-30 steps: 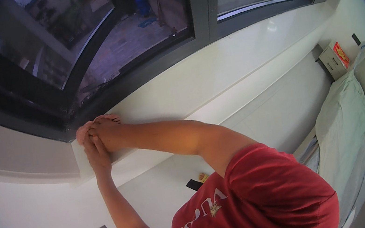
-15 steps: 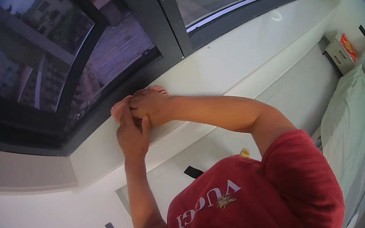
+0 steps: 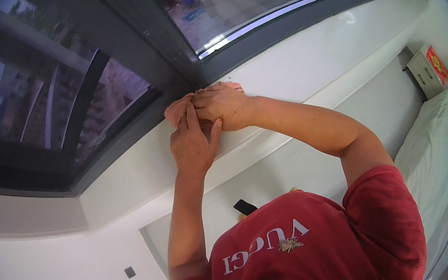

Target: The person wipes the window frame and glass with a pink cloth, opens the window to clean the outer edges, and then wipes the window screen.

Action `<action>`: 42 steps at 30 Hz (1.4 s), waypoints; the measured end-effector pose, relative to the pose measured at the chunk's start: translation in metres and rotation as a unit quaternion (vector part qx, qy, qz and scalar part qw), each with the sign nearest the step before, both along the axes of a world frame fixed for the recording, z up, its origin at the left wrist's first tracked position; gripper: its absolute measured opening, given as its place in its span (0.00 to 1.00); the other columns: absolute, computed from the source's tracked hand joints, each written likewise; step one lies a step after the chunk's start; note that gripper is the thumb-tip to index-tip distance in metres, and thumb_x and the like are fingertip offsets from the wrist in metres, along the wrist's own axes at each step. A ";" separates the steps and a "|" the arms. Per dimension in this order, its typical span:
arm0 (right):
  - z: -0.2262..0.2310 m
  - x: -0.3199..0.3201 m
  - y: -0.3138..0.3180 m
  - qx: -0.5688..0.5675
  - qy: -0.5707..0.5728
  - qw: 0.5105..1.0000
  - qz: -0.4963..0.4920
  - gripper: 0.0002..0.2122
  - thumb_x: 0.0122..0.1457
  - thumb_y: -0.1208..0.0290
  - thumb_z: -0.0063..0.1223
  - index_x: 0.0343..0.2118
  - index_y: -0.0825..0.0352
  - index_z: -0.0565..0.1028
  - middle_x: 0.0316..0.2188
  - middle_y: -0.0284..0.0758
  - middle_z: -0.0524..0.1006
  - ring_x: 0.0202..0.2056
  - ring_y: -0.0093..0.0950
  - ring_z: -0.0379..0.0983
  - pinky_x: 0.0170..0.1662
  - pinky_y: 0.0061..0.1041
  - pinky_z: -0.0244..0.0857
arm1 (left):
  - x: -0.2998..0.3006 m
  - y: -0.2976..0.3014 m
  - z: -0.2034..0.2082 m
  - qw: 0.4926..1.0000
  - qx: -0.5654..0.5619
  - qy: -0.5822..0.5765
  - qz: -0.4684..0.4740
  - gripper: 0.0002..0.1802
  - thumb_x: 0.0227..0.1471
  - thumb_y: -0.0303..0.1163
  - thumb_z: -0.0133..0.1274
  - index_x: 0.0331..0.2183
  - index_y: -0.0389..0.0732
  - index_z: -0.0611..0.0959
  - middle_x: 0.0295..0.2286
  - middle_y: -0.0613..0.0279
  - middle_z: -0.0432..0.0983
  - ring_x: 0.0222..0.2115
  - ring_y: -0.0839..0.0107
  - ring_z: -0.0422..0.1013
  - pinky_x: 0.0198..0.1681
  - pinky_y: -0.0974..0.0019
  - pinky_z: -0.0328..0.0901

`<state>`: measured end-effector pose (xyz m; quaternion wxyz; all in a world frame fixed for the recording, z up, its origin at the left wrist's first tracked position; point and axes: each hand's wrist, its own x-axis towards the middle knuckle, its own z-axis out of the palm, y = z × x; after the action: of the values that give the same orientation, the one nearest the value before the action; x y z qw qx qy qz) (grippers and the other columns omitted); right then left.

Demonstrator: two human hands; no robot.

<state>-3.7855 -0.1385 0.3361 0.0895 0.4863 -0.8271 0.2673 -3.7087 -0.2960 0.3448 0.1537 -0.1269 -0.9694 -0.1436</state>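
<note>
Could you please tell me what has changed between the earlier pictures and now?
The pink cloth, with the left hand and right hand, has moved right along the white sill, from its left corner to the dark window upright. Both hands stay on the cloth; nothing was let go.

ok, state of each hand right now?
Left hand: open, against the cloth.
Right hand: palm down over the cloth; grip can't be told.
</note>
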 end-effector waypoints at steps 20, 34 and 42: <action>-0.005 -0.018 0.189 -0.033 -0.059 0.967 -0.246 0.17 0.58 0.66 0.47 0.50 0.54 0.76 0.55 0.28 0.72 0.57 0.32 0.66 0.55 0.35 0.64 | -0.089 0.187 0.005 0.968 0.124 -0.076 -0.205 0.35 0.54 0.54 0.52 0.52 0.37 0.71 0.42 0.49 0.78 0.45 0.53 0.72 0.47 0.53 0.65; 0.028 0.012 0.247 -0.178 -0.057 0.863 -0.470 0.14 0.63 0.64 0.47 0.50 0.59 0.73 0.41 0.40 0.79 0.43 0.43 0.76 0.44 0.36 0.68 | -0.049 0.225 0.048 0.925 0.161 -0.023 -0.343 0.35 0.57 0.43 0.52 0.62 0.42 0.63 0.62 0.49 0.56 0.64 0.51 0.51 0.64 0.47 0.47; 0.004 0.030 0.037 0.082 -0.042 0.975 -0.203 0.25 0.55 0.62 0.53 0.57 0.59 0.69 0.59 0.40 0.66 0.63 0.43 0.55 0.62 0.44 0.52 | -0.005 0.063 -0.018 0.985 0.126 0.043 -0.113 0.31 0.59 0.31 0.43 0.62 0.34 0.62 0.62 0.43 0.57 0.63 0.47 0.53 0.66 0.49 0.44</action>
<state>-3.7559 -0.1010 0.3397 0.0665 0.3019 -0.9308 0.1950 -3.7136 -0.2332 0.3270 0.1933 -0.2209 -0.9153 -0.2758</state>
